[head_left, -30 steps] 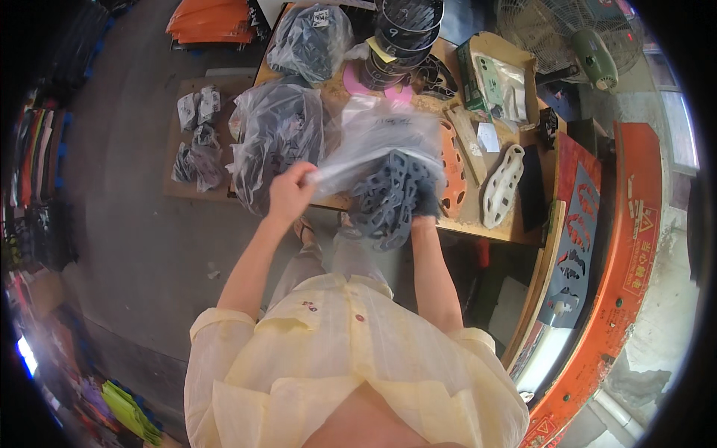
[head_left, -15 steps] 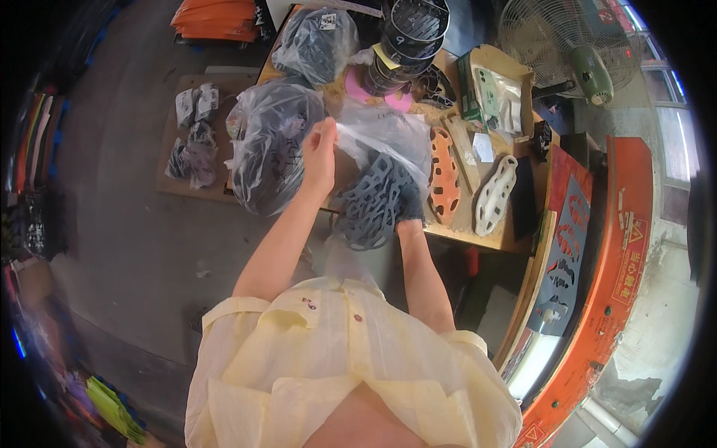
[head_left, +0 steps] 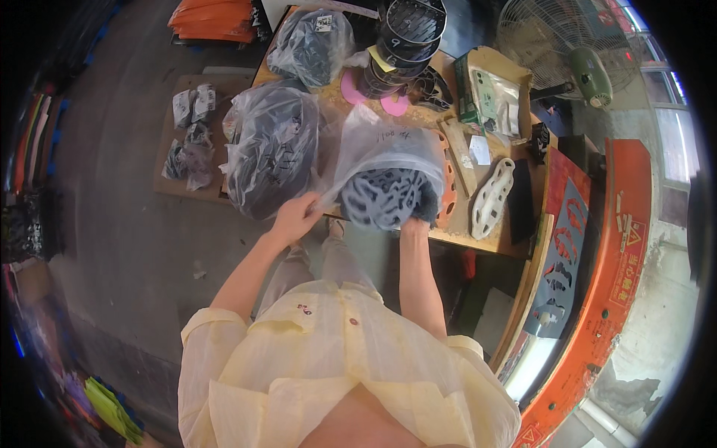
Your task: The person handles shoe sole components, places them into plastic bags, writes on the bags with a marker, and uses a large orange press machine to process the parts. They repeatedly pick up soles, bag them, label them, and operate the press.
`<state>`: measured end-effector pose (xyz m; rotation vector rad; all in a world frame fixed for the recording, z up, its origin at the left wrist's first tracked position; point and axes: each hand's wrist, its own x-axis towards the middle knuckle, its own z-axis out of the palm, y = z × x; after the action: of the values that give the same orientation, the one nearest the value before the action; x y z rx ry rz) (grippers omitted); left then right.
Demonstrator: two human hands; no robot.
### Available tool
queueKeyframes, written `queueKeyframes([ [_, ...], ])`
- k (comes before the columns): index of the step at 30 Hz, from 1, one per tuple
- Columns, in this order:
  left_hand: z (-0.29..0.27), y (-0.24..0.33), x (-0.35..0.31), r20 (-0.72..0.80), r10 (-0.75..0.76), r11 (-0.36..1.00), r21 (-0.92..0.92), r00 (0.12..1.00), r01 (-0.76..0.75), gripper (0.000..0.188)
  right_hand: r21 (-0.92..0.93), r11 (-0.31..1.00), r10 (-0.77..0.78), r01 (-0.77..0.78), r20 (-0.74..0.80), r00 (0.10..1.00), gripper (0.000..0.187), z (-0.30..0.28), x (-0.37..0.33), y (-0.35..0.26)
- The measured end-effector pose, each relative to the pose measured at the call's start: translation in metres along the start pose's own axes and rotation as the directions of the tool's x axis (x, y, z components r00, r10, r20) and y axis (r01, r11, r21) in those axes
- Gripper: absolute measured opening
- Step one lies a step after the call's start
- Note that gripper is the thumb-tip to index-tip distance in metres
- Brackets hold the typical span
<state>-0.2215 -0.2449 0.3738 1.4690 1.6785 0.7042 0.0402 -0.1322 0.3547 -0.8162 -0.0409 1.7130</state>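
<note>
My left hand (head_left: 297, 216) pinches the near edge of a clear plastic bag (head_left: 385, 142) with dark marker writing. A bundle of dark grey openwork cut-out pieces (head_left: 379, 198) lies partly in the bag's mouth. My right hand (head_left: 424, 205), in what looks like a dark glove, grips the bundle's right side; its fingers are mostly hidden by the pieces and the film. Left of it, a filled clear bag of dark pieces (head_left: 272, 149) rests at the table's edge. An orange cut-out piece (head_left: 448, 179) is partly covered by the bag, near a whitish one (head_left: 494, 198).
On the table (head_left: 467, 235) stand black ring-shaped cutting dies (head_left: 411, 45), pink pieces (head_left: 394, 104), another filled bag (head_left: 314, 48) and an open box (head_left: 493, 93). A fan (head_left: 586, 75) is behind. An orange machine frame (head_left: 624, 224) borders the right. Small bags (head_left: 196, 138) sit on a board at left.
My left hand has come down and left, drawing the bag's edge toward me. The bag's mouth now opens around the dark grey bundle, which my right hand has moved slightly right.
</note>
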Motion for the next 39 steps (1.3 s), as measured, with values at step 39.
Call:
queueKeyframes([
  [39,-0.043,0.063,-0.037,-0.111,0.073,0.967,-0.236,0.991,-0.098,0.011,-0.495,-0.868,-0.057,0.034,0.167,0.984,0.040,0.064,-0.081,-0.105],
])
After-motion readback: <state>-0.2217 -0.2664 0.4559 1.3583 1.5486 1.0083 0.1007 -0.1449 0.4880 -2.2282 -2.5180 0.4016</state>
